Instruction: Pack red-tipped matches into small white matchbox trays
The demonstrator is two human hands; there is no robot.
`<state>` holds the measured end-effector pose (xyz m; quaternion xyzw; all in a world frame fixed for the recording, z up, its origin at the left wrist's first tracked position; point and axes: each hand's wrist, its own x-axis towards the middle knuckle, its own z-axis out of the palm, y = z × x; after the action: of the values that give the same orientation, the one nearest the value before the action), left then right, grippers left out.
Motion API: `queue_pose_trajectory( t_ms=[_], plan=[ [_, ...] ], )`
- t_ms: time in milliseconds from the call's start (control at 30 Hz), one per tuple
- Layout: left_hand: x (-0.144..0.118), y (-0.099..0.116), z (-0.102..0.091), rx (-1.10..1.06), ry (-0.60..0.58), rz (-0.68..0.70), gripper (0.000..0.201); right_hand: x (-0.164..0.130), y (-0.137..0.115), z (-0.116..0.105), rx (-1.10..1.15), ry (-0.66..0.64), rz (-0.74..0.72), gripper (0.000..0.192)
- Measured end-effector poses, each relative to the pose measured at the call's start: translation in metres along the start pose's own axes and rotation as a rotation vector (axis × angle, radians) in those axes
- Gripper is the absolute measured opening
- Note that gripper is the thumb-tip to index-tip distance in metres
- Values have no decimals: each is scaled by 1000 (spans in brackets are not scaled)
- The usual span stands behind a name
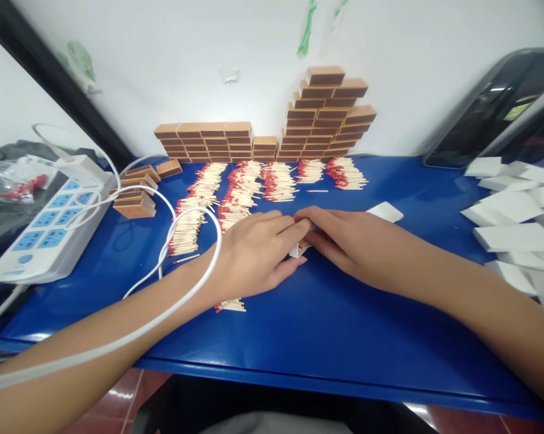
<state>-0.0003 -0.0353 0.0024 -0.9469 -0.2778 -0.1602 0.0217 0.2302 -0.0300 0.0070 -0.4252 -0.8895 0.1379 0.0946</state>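
Near the middle of the table my left hand [260, 250] is closed around a small white matchbox tray [294, 251], mostly hidden by the fingers. Against it my right hand [346, 241] is closed, its fingertips on a few matches [303, 246] at the tray's open side. How many matches lie inside cannot be seen. Beyond both hands, red-tipped matches lie in rows, one of them a long pile [238, 202] partly covered by my left hand. A white tray [386, 211] lies flat just past my right wrist.
Brown matchboxes [203, 141] stand stacked along the wall, with a taller stack [326, 114] beside them. Several loose boxes [136, 202] sit at left, near a power strip [50, 223]. A white cable [208, 271] loops over my left forearm. White trays [515, 238] pile up at right.
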Motion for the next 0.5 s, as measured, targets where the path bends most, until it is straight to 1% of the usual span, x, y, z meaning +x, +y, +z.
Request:
queue_pose_trajectory(
  t_ms=[100, 200, 500],
  plan=[
    [0, 1, -2, 15, -2, 6, 37, -1, 0, 0, -10, -6, -3, 26],
    [-1, 3, -4, 36, -32, -2, 36, -1, 0, -1, -8, -13, -15, 26],
    [0, 15, -9, 121, -173, -26, 46, -4, 1, -1, -33, -5, -18, 30]
  ],
)
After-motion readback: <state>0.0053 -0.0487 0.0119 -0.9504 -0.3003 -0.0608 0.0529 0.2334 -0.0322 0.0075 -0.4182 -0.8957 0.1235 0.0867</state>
